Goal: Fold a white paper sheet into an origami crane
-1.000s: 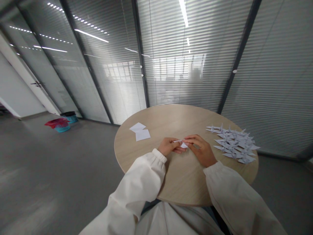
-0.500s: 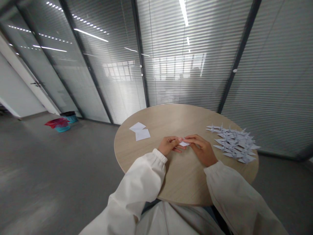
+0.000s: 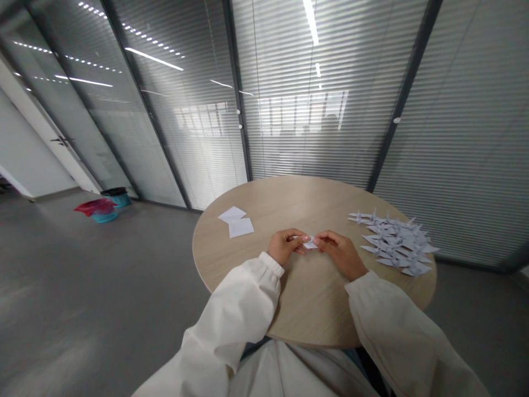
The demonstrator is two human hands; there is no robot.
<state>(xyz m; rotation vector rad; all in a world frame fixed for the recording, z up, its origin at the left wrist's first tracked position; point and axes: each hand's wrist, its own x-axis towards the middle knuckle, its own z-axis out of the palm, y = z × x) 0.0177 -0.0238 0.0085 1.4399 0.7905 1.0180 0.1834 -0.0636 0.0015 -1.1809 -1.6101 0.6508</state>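
Note:
Between my two hands is a small folded white paper (image 3: 309, 243), held just above the round wooden table (image 3: 318, 298). My left hand (image 3: 288, 245) pinches its left side, thumb on top and fingers beneath. On the right side, my right hand (image 3: 338, 251) grips the same paper between thumb and curled fingers. Parts of the paper are hidden by the fingertips. Two white paper sheets (image 3: 241, 227) lie to the left, one overlapping the other. A cluster of several folded paper cranes (image 3: 399, 242) covers the table's right side.
Behind the table stands a glass partition (image 3: 306, 154) with blinds. On the floor at the far left are a blue bin with a red liner (image 3: 103, 212) and a blue bin with a black liner (image 3: 119, 198). A door (image 3: 61, 132) is beyond them.
My right fingers have curled in and the right thumb has come onto the paper's near side. More of the paper's folded face shows between the thumbs.

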